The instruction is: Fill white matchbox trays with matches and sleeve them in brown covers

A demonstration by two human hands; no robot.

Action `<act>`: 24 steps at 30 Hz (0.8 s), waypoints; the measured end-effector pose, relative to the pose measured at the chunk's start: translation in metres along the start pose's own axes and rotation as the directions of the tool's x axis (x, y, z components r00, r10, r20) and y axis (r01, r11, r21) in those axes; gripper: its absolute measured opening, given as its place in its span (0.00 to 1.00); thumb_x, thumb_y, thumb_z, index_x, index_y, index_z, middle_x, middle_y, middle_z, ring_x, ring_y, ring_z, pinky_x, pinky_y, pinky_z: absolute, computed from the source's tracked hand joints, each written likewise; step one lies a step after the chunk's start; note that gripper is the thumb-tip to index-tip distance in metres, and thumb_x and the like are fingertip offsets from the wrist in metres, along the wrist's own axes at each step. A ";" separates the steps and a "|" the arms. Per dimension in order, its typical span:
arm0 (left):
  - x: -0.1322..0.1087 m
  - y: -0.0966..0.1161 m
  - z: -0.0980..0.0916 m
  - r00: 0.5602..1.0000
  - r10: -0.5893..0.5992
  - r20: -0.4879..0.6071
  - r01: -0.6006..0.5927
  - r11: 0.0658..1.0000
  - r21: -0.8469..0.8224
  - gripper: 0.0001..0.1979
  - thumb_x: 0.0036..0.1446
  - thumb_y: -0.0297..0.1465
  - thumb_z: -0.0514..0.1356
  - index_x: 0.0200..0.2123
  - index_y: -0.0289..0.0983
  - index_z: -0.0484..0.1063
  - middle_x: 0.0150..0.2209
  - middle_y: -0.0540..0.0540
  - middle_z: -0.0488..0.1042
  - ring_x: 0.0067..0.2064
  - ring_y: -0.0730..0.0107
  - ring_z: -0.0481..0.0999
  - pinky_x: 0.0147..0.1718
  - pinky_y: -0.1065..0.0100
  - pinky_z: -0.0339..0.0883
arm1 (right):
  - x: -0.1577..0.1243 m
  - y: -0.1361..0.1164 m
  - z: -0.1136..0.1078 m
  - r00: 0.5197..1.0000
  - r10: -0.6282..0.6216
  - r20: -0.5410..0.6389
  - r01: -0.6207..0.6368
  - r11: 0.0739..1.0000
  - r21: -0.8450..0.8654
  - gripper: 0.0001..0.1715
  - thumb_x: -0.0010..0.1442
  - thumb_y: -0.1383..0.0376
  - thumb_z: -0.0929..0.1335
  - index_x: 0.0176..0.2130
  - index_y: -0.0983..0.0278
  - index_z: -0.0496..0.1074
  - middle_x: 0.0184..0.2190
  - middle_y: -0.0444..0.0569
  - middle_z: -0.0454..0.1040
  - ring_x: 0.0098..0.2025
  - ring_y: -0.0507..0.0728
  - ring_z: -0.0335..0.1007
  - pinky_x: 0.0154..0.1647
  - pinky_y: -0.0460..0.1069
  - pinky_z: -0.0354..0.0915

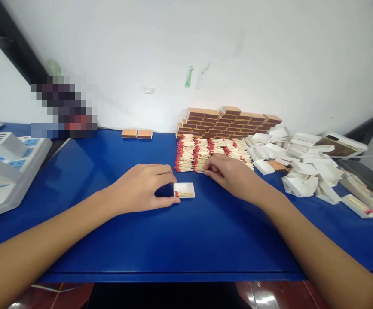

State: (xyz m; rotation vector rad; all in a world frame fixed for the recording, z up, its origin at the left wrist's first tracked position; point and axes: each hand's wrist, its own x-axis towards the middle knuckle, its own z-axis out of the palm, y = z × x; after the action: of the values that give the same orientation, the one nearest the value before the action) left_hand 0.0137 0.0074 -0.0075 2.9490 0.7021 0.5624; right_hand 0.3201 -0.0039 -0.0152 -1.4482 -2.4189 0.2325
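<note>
Pinching the white matchbox tray [184,190] mid-counter, your left hand [141,189] grips its left end. Your right hand [234,174] curls its fingers into the match pile [206,152]; whether they grip matches you cannot tell. A rough pull could scatter matches or topple the stacked matchboxes [228,122] at the back edge. The bare counter [173,244] is open toward the front edge, while empty trays [289,165] crowd the right.

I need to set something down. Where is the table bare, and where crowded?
Bare table lies in the middle of the near edge, and between the power strip and the left hand up to the two matchboxes. Crowded: the match pile, brown box stack and white tray heap at right.
</note>
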 end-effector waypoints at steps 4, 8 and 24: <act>0.000 0.001 0.000 1.000 -0.004 -0.002 0.004 1.000 -0.011 0.15 0.70 0.43 0.64 0.46 0.37 0.80 0.44 0.46 0.82 0.42 0.65 0.82 0.40 0.65 0.71 | -0.001 0.001 0.002 1.000 -0.013 -0.003 0.013 1.000 0.009 0.06 0.72 0.67 0.65 0.40 0.61 0.70 0.38 0.50 0.74 0.36 0.57 0.69 0.36 0.50 0.61; 0.000 0.000 0.001 1.000 -0.002 -0.001 0.002 1.000 -0.013 0.15 0.70 0.43 0.64 0.46 0.37 0.80 0.44 0.46 0.82 0.42 0.65 0.82 0.40 0.65 0.71 | -0.001 0.000 0.002 0.999 -0.018 0.026 0.017 1.000 0.025 0.07 0.73 0.67 0.64 0.41 0.61 0.70 0.39 0.50 0.74 0.36 0.57 0.70 0.36 0.50 0.61; 0.001 0.005 0.000 0.999 -0.018 -0.050 0.017 0.999 -0.032 0.16 0.70 0.44 0.63 0.45 0.37 0.79 0.43 0.45 0.81 0.42 0.65 0.82 0.41 0.65 0.72 | -0.011 -0.061 -0.001 0.984 -0.178 -0.004 0.178 0.984 0.018 0.07 0.74 0.67 0.64 0.42 0.61 0.71 0.40 0.51 0.77 0.35 0.56 0.73 0.34 0.51 0.64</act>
State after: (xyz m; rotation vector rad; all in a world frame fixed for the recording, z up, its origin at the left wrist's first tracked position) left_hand 0.0164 0.0029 -0.0066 2.9058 0.7157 0.6431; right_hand 0.2746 -0.0426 0.0021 -1.2144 -2.5182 0.2111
